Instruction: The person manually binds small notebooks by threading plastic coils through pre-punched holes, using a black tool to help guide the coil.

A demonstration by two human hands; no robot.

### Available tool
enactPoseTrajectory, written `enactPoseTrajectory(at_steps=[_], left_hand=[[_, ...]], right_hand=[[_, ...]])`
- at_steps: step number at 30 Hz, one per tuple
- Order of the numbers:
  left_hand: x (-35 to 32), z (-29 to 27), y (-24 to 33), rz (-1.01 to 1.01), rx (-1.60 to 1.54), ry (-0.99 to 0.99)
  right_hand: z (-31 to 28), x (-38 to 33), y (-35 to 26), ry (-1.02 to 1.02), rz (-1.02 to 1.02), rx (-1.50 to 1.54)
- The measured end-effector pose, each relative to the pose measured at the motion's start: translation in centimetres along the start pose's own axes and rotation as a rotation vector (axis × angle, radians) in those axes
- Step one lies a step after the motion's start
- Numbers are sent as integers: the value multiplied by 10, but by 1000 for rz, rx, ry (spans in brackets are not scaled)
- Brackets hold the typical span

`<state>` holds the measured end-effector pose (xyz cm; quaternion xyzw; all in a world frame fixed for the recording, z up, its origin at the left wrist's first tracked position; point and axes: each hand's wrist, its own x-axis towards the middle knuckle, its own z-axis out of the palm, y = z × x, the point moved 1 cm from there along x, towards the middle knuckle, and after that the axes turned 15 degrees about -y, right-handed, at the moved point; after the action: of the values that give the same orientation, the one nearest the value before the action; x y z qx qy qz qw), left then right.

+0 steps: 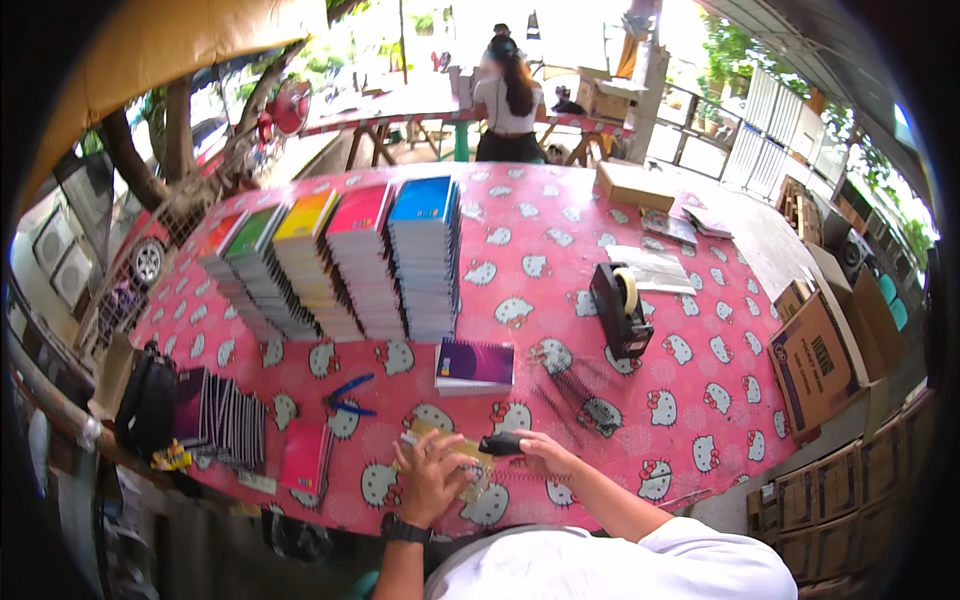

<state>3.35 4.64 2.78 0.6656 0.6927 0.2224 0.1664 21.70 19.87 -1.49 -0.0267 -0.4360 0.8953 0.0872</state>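
My left hand [437, 476], a dark watch on its wrist, lies over a tan board-like piece [468, 452] near the table's front edge. Its fingers curve onto the piece, and the palm hides part of it. Close on its right, my right hand [546, 455] is closed around a black handheld tool [503, 442]; its tip points toward the tan piece. A thin dark spiral binding coil [530, 477] stretches below the tool and passes under the right hand. Beyond them lies a purple spiral notebook [474, 366], apart from both hands.
Tall notebook stacks [424, 265] stand at the back left, more notebooks [218, 418] at the left. Blue-handled pliers [350, 397], a pink notebook [305, 456], loose coils [575, 395] and a tape dispenser [622, 310] surround the work area. Cartons [820, 360] stand right; a person [508, 95] is behind.
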Motion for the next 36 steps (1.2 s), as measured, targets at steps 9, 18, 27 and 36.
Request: enactPoseTrajectory(at_steps=[9,18,27,36], left_hand=[[-3,23,-31,-126,-684,501],[-3,35,-38,-157,-939,541],[-1,39,-37,-166,-945,574],[1,40,-34,-174,-941,580]], right_hand=[[35,11,-24,-42,-23,-700],[46,32,-37,-153,36,-737],[35,50,-35,-24,195,-878],[15,67,-31,48,189,-1010]])
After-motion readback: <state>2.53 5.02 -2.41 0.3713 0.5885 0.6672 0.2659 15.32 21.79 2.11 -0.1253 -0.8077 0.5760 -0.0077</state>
